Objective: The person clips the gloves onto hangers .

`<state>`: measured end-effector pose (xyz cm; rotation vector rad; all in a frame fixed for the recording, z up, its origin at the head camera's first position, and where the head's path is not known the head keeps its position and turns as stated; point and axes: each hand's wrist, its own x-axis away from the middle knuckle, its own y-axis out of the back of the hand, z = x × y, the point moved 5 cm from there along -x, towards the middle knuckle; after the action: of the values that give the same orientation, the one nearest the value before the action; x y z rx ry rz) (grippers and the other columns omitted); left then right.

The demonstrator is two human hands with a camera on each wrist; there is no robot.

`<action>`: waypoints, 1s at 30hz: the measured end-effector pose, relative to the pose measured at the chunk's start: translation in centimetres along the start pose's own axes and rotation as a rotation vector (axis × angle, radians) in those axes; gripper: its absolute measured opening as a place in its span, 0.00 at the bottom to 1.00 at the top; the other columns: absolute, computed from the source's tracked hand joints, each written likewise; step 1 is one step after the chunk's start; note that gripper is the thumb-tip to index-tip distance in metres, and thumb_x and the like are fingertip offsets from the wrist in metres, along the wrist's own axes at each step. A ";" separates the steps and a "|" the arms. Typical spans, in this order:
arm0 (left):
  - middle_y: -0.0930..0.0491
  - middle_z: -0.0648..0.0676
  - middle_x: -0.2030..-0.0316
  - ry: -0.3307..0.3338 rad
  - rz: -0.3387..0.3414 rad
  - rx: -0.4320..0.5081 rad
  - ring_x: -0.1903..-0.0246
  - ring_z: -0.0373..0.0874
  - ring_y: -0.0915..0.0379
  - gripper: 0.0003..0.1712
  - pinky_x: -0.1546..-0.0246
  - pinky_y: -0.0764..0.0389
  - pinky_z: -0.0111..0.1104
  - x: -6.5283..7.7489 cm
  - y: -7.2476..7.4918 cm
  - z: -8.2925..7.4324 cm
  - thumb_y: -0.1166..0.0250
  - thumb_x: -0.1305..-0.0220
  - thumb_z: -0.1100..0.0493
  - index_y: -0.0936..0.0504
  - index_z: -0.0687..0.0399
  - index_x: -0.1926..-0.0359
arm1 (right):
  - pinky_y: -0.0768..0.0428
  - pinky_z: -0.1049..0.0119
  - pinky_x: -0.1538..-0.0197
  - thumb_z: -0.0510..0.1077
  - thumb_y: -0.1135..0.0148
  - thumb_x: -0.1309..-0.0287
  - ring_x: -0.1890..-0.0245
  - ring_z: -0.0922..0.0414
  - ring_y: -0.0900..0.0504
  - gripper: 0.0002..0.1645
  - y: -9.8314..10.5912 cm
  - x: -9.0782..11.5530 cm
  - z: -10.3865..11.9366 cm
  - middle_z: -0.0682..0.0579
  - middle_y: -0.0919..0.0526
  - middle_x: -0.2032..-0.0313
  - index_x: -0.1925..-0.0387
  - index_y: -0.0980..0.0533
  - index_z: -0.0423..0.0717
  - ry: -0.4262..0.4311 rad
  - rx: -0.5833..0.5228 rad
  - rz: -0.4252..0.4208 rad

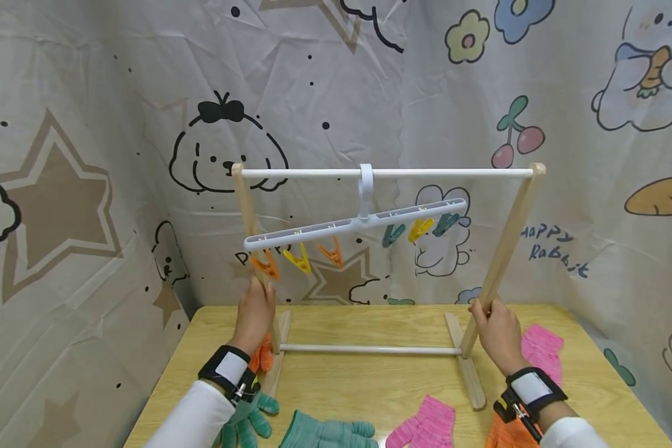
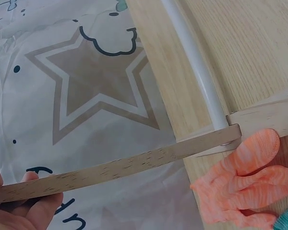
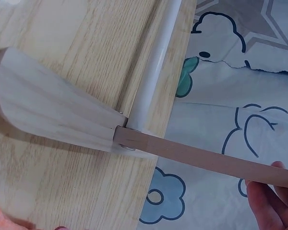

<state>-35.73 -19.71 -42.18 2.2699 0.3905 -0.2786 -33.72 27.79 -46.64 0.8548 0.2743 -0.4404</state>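
A drying rack with wooden posts and a white top bar [image 1: 453, 173] stands on the table. My left hand [image 1: 256, 314] grips its left post [image 2: 110, 172], and my right hand [image 1: 498, 333] holds the right post [image 3: 197, 159] at about the same height. From the top bar hangs a white clip hanger [image 1: 313, 232], tilted with its left end lower. Several clothespins dangle under it, among them an orange clothespin [image 1: 331, 252], a yellow clothespin [image 1: 420, 229] and a teal clothespin [image 1: 393, 234]. Both wrist views show fingers curled round the posts.
Gloves lie on the wooden table [image 1: 369, 379]: a teal glove [image 1: 325, 430] and a pink glove [image 1: 425, 424] at the front, another pink glove [image 1: 542, 348] at right, and an orange glove [image 2: 249, 187] by the left foot. A patterned curtain [image 1: 325, 81] stands behind.
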 end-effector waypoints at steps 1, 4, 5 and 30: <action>0.24 0.63 0.69 -0.004 -0.002 0.000 0.71 0.54 0.24 0.20 0.72 0.25 0.43 0.0 0.0 0.0 0.51 0.22 0.59 0.39 0.66 0.37 | 0.32 0.65 0.78 0.48 0.50 0.26 0.76 0.51 0.22 0.20 0.0 0.0 0.0 0.36 0.12 0.64 0.67 0.22 0.38 0.001 -0.004 -0.006; 0.24 0.63 0.68 -0.010 -0.010 0.001 0.70 0.55 0.24 0.19 0.71 0.24 0.45 0.1 0.2 0.1 0.50 0.22 0.59 0.38 0.66 0.38 | 0.31 0.65 0.78 0.47 0.50 0.26 0.75 0.51 0.22 0.19 0.0 0.0 0.2 0.36 0.11 0.64 0.67 0.23 0.38 0.010 -0.008 -0.006; 0.24 0.63 0.68 -0.009 -0.013 0.002 0.70 0.55 0.24 0.19 0.71 0.24 0.45 0.2 0.3 0.1 0.50 0.22 0.59 0.38 0.67 0.39 | 0.32 0.65 0.78 0.47 0.50 0.26 0.75 0.51 0.22 0.19 0.0 0.0 0.2 0.36 0.11 0.64 0.67 0.23 0.38 0.011 -0.012 -0.005; 0.20 0.66 0.63 -0.019 -0.021 0.012 0.65 0.58 0.22 0.21 0.66 0.23 0.49 0.4 0.2 0.1 0.49 0.21 0.56 0.38 0.65 0.37 | 0.32 0.64 0.79 0.47 0.49 0.26 0.77 0.52 0.23 0.17 0.1 -0.1 0.2 0.35 0.11 0.63 0.68 0.26 0.38 0.011 -0.001 0.004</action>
<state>-35.32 -19.85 -42.26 2.2738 0.4043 -0.3138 -33.72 27.70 -46.42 0.8574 0.2833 -0.4320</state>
